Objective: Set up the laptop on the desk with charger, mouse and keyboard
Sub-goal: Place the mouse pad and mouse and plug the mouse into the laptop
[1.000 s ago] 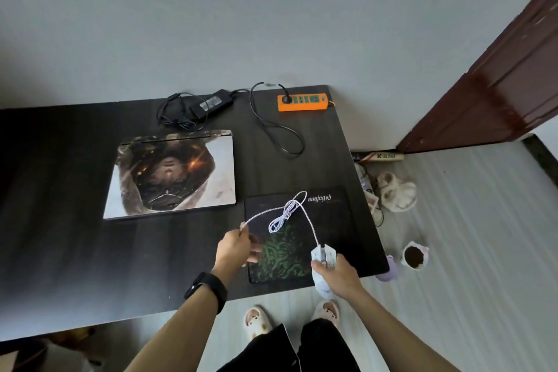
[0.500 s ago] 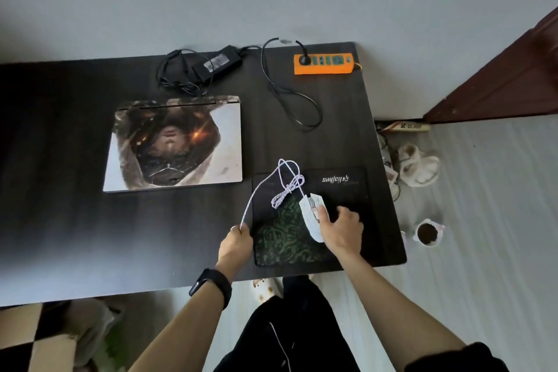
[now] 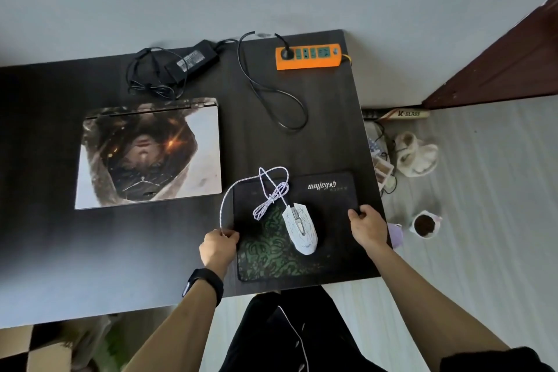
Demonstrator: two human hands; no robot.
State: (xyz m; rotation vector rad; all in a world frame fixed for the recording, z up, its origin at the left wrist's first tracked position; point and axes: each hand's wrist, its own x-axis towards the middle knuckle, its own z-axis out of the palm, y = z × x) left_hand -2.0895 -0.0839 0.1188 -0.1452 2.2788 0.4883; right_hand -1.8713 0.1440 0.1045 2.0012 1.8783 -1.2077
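- Surface: dark, wall at the far edge.
- Laptop: lid shut, printed skin on top, flat on the surface left of centre.
- Charger: black brick at the far edge behind the laptop. Its thin cord is coiled just left of it and not plugged into the laptop.
- Left grip: forearm comes up from the bottom edge, black watch on the wrist, back of the hand up. Fingers curled, pinching the loose end of the mouse cable just off the pad's left edge.
- Mouse cable: white braided, arcs up from the left grip and loops above the pad's far left corner. The rest is tied in a bundle lying on the pad, running to the mouse nose.
- Pad: black with green pattern, at the near right corner of the surface.
- Mouse: white, mid pad, nose pointing away, no hand on it.
- Power strip: orange, far right corner. Black plug in the left socket, its black cord looping on the surface toward the charger.
- Right grip: forearm from the lower right, back of the hand up. Fingers curled at the pad's right edge and touching it; cannot tell if it actually clamps the pad.
- Floor right of the surface: pale slippers, cup with brown contents.
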